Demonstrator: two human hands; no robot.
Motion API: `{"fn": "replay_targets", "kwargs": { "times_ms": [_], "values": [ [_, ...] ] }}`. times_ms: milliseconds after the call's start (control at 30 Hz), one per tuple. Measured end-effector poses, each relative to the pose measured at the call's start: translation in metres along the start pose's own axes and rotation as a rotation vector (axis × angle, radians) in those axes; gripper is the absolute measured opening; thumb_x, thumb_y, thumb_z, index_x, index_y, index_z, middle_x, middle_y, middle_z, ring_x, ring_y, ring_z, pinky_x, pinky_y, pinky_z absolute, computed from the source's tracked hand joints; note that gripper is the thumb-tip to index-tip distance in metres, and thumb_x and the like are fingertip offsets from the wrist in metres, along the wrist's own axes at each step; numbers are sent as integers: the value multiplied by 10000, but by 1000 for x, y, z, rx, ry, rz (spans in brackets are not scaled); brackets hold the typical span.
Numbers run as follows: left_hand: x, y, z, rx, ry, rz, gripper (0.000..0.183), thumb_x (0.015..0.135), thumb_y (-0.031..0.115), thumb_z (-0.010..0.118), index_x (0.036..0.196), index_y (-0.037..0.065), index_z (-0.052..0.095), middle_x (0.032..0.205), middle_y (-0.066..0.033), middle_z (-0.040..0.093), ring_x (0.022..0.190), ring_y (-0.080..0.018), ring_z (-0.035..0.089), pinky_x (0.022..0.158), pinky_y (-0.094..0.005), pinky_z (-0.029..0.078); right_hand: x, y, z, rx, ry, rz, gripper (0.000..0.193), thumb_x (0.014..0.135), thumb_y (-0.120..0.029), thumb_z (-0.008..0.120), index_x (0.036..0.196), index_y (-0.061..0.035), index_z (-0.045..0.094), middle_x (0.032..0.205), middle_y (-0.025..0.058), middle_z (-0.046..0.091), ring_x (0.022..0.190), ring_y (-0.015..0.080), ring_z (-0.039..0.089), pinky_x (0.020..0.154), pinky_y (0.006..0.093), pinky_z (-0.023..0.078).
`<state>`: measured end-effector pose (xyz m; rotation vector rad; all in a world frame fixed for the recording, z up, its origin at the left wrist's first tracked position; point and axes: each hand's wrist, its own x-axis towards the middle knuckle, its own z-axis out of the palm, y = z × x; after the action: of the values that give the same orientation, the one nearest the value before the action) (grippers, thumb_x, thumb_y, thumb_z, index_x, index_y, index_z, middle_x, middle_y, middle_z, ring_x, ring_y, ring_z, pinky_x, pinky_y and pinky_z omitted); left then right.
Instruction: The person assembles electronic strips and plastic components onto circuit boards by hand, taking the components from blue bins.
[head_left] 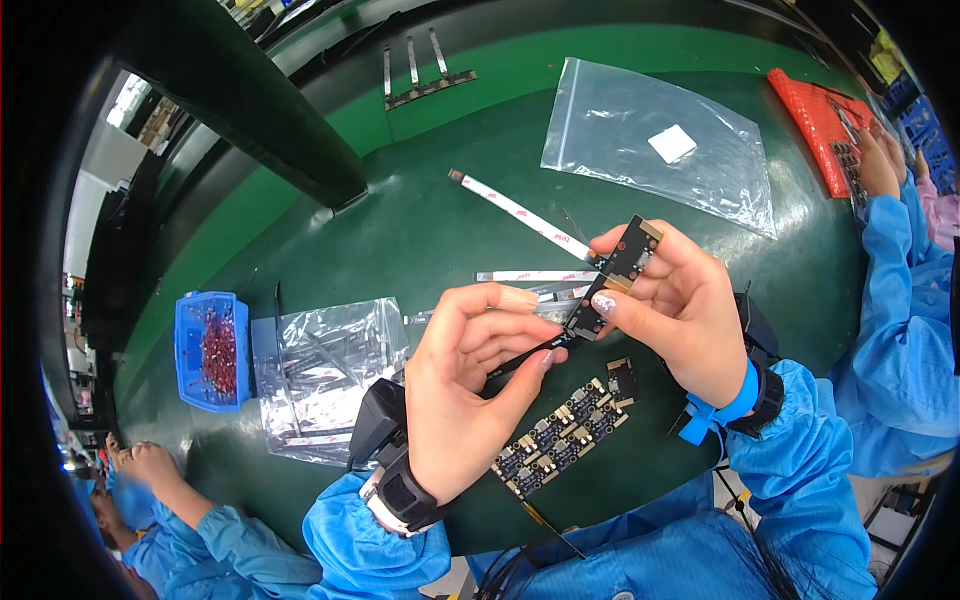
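My right hand (675,310) pinches a narrow black circuit board strip (628,252) between thumb and fingers, tilted above the table. A flat ribbon cable with white backing film (520,213) runs from the strip toward the upper left. My left hand (460,385) is closed, thumb and fingertips on a slim black piece (530,353) at the strip's lower end; its exact kind is hard to make out. Below the hands lies a panel of small black circuit boards (560,440) with gold edges. More film-backed ribbon cables (535,276) lie behind my fingers, partly hidden.
A blue bin (243,350) of small red parts and a clear bag of ribbon cables (325,385) sit left. A clear zip bag (610,115) lies behind. A board strip with cables (430,90) stands far back, near a dark post (260,110). Co-workers' hands (880,165) show at both sides.
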<state>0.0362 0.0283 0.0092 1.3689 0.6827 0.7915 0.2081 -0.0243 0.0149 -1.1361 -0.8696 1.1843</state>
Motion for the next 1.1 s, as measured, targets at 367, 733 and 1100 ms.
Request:
{"fn": "replay_targets", "kwargs": {
  "times_ms": [367, 733, 1100],
  "values": [
    [-4, 5, -4, 102, 13, 92, 396, 768, -145, 545, 1102, -14, 378, 912, -120, 610, 865, -155, 606, 783, -254, 489, -2, 1, 2, 5, 10, 6, 354, 791, 67, 586, 1120, 29, 459, 1002, 94, 588, 863, 115, 600, 705, 210, 497],
    [-6, 11, 0, 4, 60, 8, 450, 761, -147, 565, 1164, -42, 394, 954, -152, 619, 911, -168, 596, 812, -264, 469, -4, 1, 3, 35, -12, 25, 344, 787, 71, 586, 1106, 31, 464, 1000, 95, 586, 871, 118, 603, 702, 211, 502],
    [-8, 17, -1, 188, 5, -6, 347, 774, -72, 591, 1111, -38, 519, 913, -99, 651, 879, -99, 601, 751, -202, 435, -6, 4, 2, 76, -116, 42, 315, 784, 79, 576, 1079, 31, 479, 998, 99, 592, 861, 130, 610, 714, 229, 517]
  ]
}}
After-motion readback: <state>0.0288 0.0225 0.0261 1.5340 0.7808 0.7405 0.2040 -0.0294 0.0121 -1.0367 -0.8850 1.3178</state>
